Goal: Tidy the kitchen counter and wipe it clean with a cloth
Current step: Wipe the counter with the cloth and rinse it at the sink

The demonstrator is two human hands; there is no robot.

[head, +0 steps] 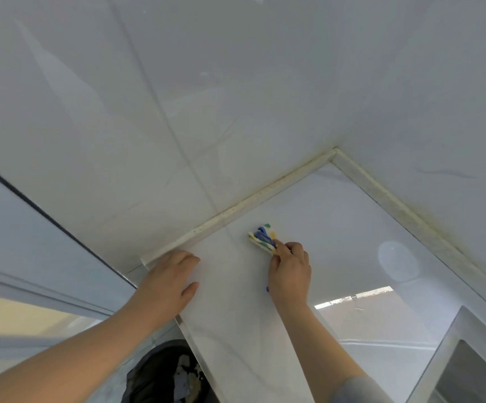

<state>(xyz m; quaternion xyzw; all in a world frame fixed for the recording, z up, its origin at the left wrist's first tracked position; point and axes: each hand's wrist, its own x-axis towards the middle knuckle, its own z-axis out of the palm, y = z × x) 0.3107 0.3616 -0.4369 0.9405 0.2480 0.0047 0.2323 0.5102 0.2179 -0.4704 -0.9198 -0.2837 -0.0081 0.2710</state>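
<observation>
Cloth at work near the back of the counter

Nearest the camera, a bin lined with a black bag (pixel 163 373) stands below the counter's left end with scraps inside, and the corner of a steel sink (pixel 465 370) shows at lower right. Above these the pale, glossy counter (pixel 337 228) runs toward the corner of the room, with nothing loose on the part in view.

The left hand (pixel 169 282) lies flat on the counter's left edge, fingers extended and holding nothing, apparently bracing the body. Farther in, the right hand (pixel 291 274) has its fingers curled over a small folded cloth (pixel 262 238), white with blue, green and yellow marks, and presses it onto the counter just short of the raised trim (pixel 236 209).

Tidying looks finished on this stretch, so I judge the wiping step to be in hand. The trim carries yellowish grime and dark specks along its seam with the tiled wall (pixel 148 112), thicker toward the far corner. The next move probably calls for firm strokes along that seam, with a cloth edge worked into the joint and the far right stretch covered too.
</observation>
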